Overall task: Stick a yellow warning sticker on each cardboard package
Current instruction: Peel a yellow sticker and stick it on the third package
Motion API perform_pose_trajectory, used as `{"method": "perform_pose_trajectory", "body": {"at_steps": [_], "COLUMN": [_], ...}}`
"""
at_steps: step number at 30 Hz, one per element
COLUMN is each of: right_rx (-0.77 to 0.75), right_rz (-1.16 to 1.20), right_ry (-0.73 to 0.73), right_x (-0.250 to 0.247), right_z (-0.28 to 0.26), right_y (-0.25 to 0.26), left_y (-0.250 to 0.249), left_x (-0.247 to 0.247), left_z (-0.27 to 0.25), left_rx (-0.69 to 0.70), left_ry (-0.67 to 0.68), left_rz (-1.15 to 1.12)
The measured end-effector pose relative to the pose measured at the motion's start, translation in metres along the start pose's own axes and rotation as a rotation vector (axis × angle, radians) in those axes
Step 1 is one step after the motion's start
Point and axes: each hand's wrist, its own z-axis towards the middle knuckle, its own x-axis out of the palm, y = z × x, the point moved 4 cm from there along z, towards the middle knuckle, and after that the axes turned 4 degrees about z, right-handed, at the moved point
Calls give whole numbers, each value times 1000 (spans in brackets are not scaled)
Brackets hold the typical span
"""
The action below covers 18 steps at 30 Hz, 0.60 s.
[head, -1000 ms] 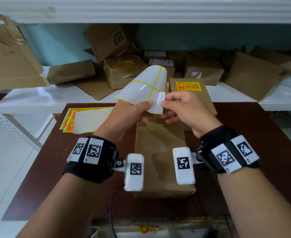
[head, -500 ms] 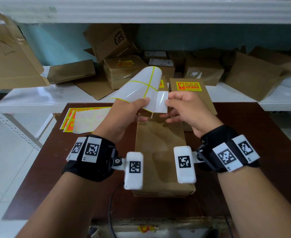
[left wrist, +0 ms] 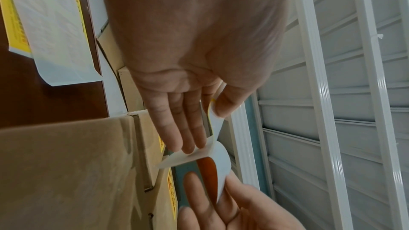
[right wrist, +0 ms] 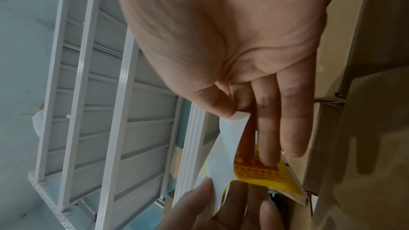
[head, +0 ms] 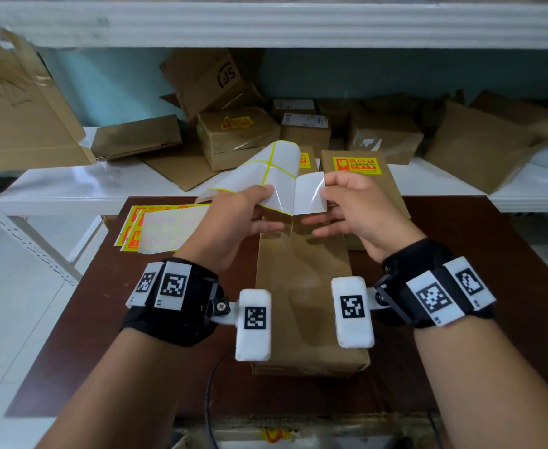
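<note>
A plain brown cardboard package (head: 305,286) lies lengthwise on the dark table in front of me, with no sticker on its top. Above it my left hand (head: 250,209) pinches a glossy white backing sheet (head: 266,173) between thumb and fingers. My right hand (head: 334,202) pinches the top edge of a sticker (head: 310,196) half peeled from that sheet; its white back faces the head camera. In the right wrist view the sticker's yellow printed face (right wrist: 263,170) shows under the fingers. Behind stands a package with a yellow sticker (head: 357,165).
Sticker sheets (head: 165,230) lie on the table's far left corner. A white shelf (head: 72,186) behind the table holds several cardboard boxes, one with a yellow sticker (head: 237,123), and flattened cartons. Another shelf board (head: 266,24) runs overhead.
The right hand has pulled the sticker further off the backing sheet, to the right. The left hand and sheet have dropped slightly and the sheet curls back more.
</note>
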Motion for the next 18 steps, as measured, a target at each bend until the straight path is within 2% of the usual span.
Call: {"method": "perform_pose_trajectory", "body": {"at_steps": [9,18], "right_rx": [-29,-34], "right_rz": [-31,-55], "right_ry": [3,-2], "right_x": [6,5], "right_z": [-3,-1], "right_y": [3,3], "left_y": [-2,-2], "left_x": [4,1], "left_z": [-3,-1], "left_rx": [19,49], "left_ry": [49,-17], "left_rz": [75,34]}}
